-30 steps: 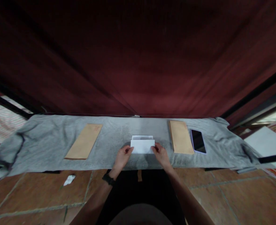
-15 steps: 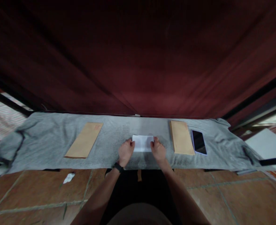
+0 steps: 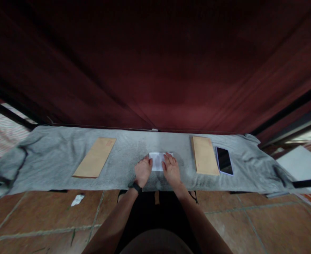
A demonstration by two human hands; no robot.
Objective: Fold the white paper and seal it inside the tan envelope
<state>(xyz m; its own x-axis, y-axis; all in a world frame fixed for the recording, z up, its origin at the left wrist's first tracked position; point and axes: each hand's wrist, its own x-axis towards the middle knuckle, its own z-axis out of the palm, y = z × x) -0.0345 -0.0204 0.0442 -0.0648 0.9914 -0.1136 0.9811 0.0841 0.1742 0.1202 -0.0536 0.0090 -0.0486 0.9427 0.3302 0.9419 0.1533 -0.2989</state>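
Note:
A small folded sheet of white paper [image 3: 157,163] lies on the grey cloth in front of me. At its left edge, my left hand [image 3: 143,171] pinches it, the thumb on top and the other fingers curled at the edge. My right hand [image 3: 171,170] rests on the right part of the paper, fingers stretched out flat and covering some of it. To the right of my hands is a stack of brown envelopes [image 3: 205,155]. A brown envelope [image 3: 95,157] lies slanted on the left.
A grey cloth [image 3: 130,144] covers the long narrow table. Beside the envelope stack lies a phone [image 3: 224,161] with a dark screen. A dark red curtain [image 3: 155,88] hangs behind the table. A crumpled white scrap [image 3: 77,200] is on the tiled floor.
My right hand has let go of the paper's right edge and moved left onto its surface, fingers now spread flat. My left hand has stayed at the left edge.

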